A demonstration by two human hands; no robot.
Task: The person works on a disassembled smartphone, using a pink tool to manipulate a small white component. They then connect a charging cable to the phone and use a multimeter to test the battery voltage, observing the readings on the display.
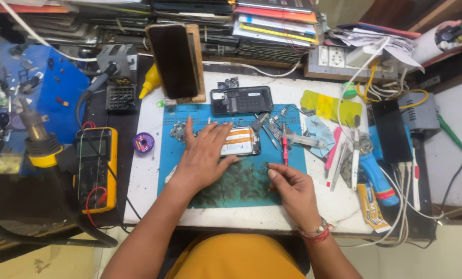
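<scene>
The opened phone [239, 141] lies on the work mat [231, 191], under the left hand [202, 155]. The right hand [291, 187] is just to its right. The multimeter [96, 168] sits left of the mat, and another phone [241, 99] lies behind it.

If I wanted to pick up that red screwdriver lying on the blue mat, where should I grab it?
Probably by the red handle of the screwdriver, pinched from above across its width. It lies flat on the mat, pointing away from the person, so only its top and sides are free. Come from the near end: the syringe crosses close on the right, the opened phone and left hand sit to its left.
</scene>
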